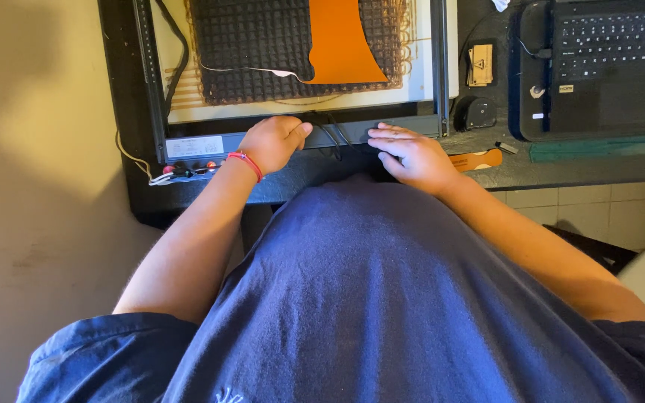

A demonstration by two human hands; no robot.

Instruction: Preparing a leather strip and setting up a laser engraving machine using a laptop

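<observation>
My left hand [274, 140], with a red band at the wrist, rests on the front rail [352, 128] of a frame machine, fingers curled and nothing visibly in them. My right hand [410, 155] lies flat on the same rail to the right, fingers spread, touching it near a bundle of black cables [331, 136]. Inside the frame lies a black grid bed [255, 52] with an orange sheet [341, 41] on top of it.
A black laptop [606, 67] sits at the right on the dark desk [546, 166]. A small black device [473, 112], a little wooden piece [481, 64] and an orange flat tool [479, 159] lie between. A beige wall is left, tiled floor lower right.
</observation>
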